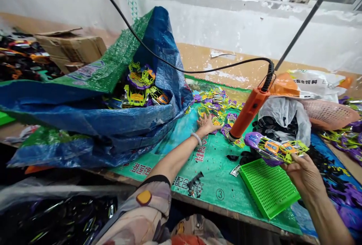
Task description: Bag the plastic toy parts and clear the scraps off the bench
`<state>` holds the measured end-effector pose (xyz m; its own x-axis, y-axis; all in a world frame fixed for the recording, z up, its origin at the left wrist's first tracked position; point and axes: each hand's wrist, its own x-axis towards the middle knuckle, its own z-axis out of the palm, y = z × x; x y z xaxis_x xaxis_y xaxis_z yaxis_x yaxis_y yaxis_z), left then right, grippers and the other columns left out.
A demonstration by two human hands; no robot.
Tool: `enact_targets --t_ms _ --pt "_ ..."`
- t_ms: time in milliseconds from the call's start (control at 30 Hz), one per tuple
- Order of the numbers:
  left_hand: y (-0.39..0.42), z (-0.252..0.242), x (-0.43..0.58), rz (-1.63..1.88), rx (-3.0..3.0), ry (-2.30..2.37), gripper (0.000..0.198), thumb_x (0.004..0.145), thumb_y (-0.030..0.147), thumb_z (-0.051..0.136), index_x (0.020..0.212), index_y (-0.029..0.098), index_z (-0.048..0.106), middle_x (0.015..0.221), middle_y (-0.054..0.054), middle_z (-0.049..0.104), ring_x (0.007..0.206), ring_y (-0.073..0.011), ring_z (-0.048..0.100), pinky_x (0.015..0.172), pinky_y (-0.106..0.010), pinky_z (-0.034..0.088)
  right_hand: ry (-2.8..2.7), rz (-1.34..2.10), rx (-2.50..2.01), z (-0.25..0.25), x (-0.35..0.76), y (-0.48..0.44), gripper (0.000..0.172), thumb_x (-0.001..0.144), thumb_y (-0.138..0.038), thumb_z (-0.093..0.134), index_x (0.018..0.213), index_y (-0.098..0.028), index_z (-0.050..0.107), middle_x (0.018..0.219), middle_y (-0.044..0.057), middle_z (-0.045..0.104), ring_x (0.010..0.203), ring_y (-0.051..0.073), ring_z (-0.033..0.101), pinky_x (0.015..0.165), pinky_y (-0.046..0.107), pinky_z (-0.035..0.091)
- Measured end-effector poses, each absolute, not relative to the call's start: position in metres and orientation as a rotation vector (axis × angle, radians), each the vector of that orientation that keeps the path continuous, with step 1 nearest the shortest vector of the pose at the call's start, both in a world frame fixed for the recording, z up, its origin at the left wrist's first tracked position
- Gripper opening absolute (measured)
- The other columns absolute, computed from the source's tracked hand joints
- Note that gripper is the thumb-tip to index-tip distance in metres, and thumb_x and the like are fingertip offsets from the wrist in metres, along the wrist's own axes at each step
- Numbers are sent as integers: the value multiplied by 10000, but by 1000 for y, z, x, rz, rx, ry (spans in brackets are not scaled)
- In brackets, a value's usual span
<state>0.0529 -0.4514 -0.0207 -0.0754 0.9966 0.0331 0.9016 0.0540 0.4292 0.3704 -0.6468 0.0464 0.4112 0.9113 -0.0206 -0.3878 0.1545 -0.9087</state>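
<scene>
In the head view my right hand point(307, 171) grips a purple, yellow-green and orange toy car body point(275, 149) by its near end, holding it above a green perforated basket point(270, 188). Stretched forward, my left hand point(207, 125) has its fingers spread at a pile of similar toy car bodies point(213, 101) on the green sheet point(217, 177). Between the two hands hangs an orange corded electric screwdriver point(249, 113), its lower end close to the pile. My left fingertips are partly lost among the pieces.
A large blue and green woven sack point(135, 118) holding more toy car bodies stands at left. On the right are a plastic bag of black parts point(283, 120), a pink colander point(329, 115) and purple parts point(347, 196). A black cord point(181, 71) spans the workspace.
</scene>
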Motion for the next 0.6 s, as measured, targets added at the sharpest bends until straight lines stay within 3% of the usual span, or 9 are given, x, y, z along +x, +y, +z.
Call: enact_targets --t_ms 67,133,267,367,467,600 --pt "-451 -20 59 508 1924 2064 1067 615 759 736 1493 242 418 1578 -190 355 1351 -472 413 1093 -585 346 -632 1053 -997 44 369 -647 318 597 -177 860 780 -185 600 908 6 681 689 127 637 537 260 602" --pt "-450 -20 63 526 1903 2035 965 615 693 779 1422 244 497 1509 -178 448 1329 -452 442 1077 -558 373 -626 1063 -965 41 367 -644 332 584 -171 855 797 -184 601 977 20 693 783 153 669 561 265 611" --pt "-441 -19 58 726 1759 1827 591 551 429 877 1055 193 680 1256 -125 634 1172 -352 564 977 -418 457 -617 1080 -911 37 363 -637 322 617 -187 831 852 -185 611 1085 29 699 872 165 691 637 290 628" --pt "-436 -19 46 818 1691 1734 205 610 229 812 707 169 641 860 -59 679 954 -258 621 844 -329 476 -603 1070 -893 35 362 -638 286 648 -179 808 864 -192 621 1118 24 699 900 160 695 661 286 626" --pt "-434 -19 37 868 1641 1706 254 631 89 739 531 184 525 592 -10 549 799 -215 591 754 -305 453 -574 1063 -887 32 365 -643 268 639 -164 798 847 -202 633 1089 15 706 877 158 693 640 280 621" --pt "-438 -17 33 997 1539 1687 314 643 14 692 506 191 472 548 3 481 780 -206 565 737 -304 424 -540 1029 -897 31 371 -654 268 610 -150 802 832 -200 658 1040 28 710 836 159 690 599 264 618"
